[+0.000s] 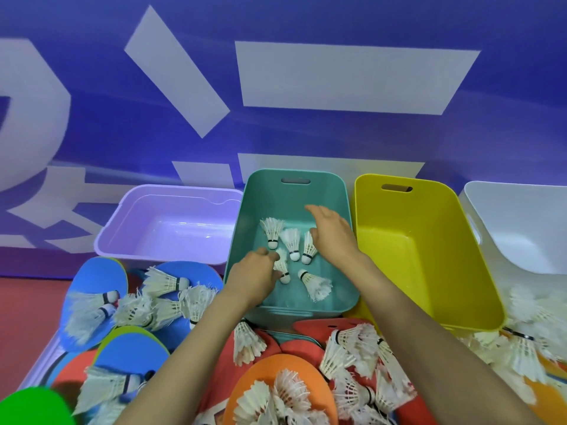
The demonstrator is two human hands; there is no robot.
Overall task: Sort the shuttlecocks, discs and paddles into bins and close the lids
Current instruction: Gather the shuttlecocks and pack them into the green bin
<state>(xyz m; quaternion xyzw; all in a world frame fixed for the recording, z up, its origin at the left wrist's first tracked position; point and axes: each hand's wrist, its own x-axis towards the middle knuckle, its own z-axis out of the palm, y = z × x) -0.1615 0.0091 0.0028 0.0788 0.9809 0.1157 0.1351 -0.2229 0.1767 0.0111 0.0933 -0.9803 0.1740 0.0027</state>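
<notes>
The purple bin [171,207] stands at far left. In front of it lie blue paddles [95,277] with loose shuttlecocks [165,283] scattered on top. The left hand [254,277] is low inside the teal bin [270,194], its fingers curled against the feathers of one shuttlecock [283,269] on the bin floor. I cannot tell whether it pinches that one or only touches it. Several more shuttlecocks [291,240] lie beside it in the same bin. The right hand [334,231] hovers over them with fingers spread and straight, holding nothing. Further right stand the yellow bin [399,240] and the white bin [506,210], with more feathered heaps in front of them.

The step looks like dropping shuttlecocks into the teal bin, and most of the pile is not yet sorted. To do it well:
- Let go low over the bin floor, so nothing bounces out.
- Pick each one by the cork, or lightly by the skirt, since the feathers probably crush easily.
- Have each hand take from its own side.
- Clear the paddles' tops before lifting them
</notes>
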